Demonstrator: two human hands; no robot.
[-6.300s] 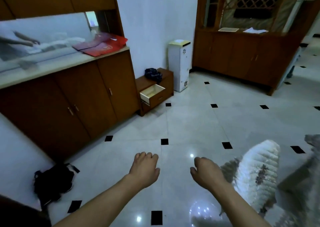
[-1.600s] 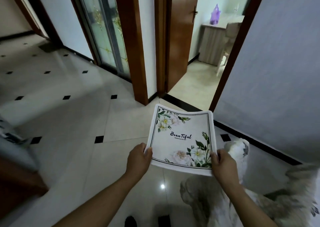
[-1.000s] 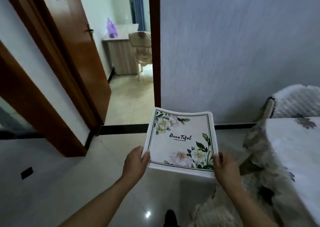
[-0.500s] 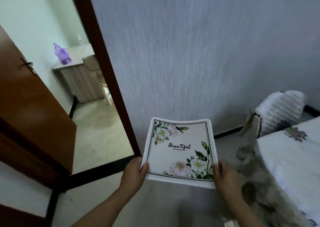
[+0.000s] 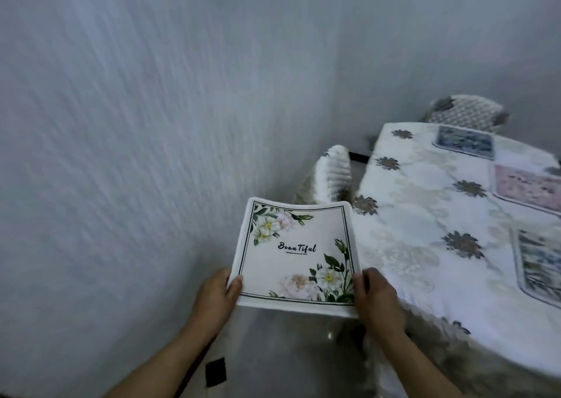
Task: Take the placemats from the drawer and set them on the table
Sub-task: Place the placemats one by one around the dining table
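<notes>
Head view, single: worn high, facing forward and down, close over both hands, table [image 5: 425, 276] at right.

The held placemat [image 5: 296, 253] is white with a thin dark double border, white and pale pink flowers with green leaves at two opposite corners, and black script lettering. The table [image 5: 403, 239] wears a white cloth dotted with grey-brown flowers. On it lie a blue-patterned mat [image 5: 464, 144] and a pink one [image 5: 526, 188].
</notes>
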